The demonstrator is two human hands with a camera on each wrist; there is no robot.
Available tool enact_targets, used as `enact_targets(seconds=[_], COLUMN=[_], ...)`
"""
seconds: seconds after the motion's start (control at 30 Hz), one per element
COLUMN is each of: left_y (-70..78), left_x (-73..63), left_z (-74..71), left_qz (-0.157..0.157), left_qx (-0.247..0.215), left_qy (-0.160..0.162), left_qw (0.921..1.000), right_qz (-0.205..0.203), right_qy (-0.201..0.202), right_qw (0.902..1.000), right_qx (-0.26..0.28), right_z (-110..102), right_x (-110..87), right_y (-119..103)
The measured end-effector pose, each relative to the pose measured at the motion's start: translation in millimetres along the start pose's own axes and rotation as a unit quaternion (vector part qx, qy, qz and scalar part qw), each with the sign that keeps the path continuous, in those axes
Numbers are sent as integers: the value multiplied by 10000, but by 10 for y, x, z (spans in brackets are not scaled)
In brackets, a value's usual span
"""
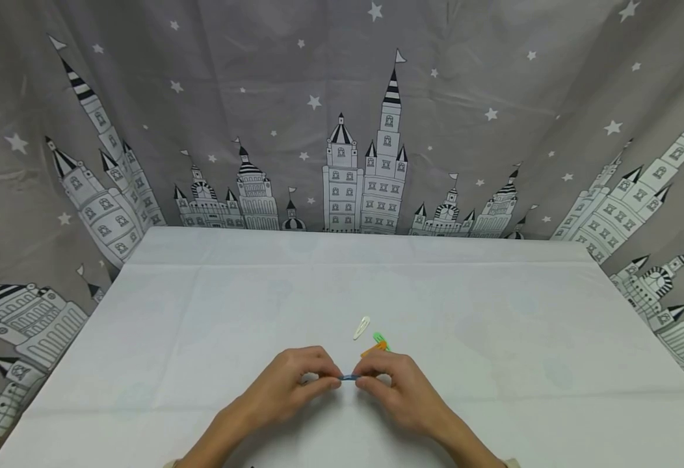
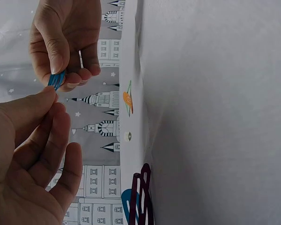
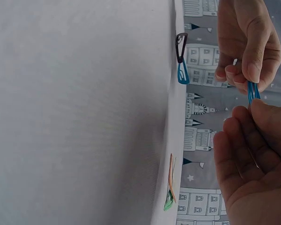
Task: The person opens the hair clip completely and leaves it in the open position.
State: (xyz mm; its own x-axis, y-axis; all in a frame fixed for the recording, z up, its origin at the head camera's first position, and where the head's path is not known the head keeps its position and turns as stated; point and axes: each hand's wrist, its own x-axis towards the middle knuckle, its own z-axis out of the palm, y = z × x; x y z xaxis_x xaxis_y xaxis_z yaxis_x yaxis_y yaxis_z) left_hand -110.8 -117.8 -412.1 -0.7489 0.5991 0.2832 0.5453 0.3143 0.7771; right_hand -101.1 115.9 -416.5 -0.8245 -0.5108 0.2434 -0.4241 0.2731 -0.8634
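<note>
Control of the blue hair clip [image 1: 350, 377] probably depends on even pressure: my left hand [image 1: 288, 382] pinches one end, my right hand [image 1: 406, 391] the other, the clip level between them. I should grip only the ends, leaving the middle free.

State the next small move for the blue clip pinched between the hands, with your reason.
Probably flex the blue clip gently: the left hand and right hand pinch its opposite ends, holding it above the white tabletop.

No text, label, brand or number can be read on the hair clips [image 1: 382, 345], tablecloth [image 1: 465, 325] or curtain [image 1: 465, 32].
</note>
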Motion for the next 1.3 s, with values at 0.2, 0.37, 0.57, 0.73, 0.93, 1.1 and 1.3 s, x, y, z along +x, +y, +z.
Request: enact_targets(seconds=[0.2,0.37,0.57,0.73,0.93,1.1,1.3], left_y=[13,17,12,10,15,28,41], left_x=[-17,-17,-9,-7,-7,-6,-5], left_z=[-6,-11,-14,-22,-27,-38,-52], left_qz=[69,351,457,534,689,786,826], left_qx=[26,54,62,79,122,146,166], left_qy=[17,49,79,40,66,62,4], left_qw=[10000,9994,9989,9985,9975,9968,9964], right_qz=[-78,-182,-188,-211,-335,-411,-429], right_qy=[-28,-64,-85,-111,-135,-158,-193], right_qw=[9999,9998,9997,9996,9992,9988,9985], right_qx=[65,105,132,145,177,232,271], right_z=[-6,-26,-44,-44,-55,-70,-74], right_x=[12,20,34,34,35,38,39], right_y=[-13,-34,-41,-31,-20,-12,6])
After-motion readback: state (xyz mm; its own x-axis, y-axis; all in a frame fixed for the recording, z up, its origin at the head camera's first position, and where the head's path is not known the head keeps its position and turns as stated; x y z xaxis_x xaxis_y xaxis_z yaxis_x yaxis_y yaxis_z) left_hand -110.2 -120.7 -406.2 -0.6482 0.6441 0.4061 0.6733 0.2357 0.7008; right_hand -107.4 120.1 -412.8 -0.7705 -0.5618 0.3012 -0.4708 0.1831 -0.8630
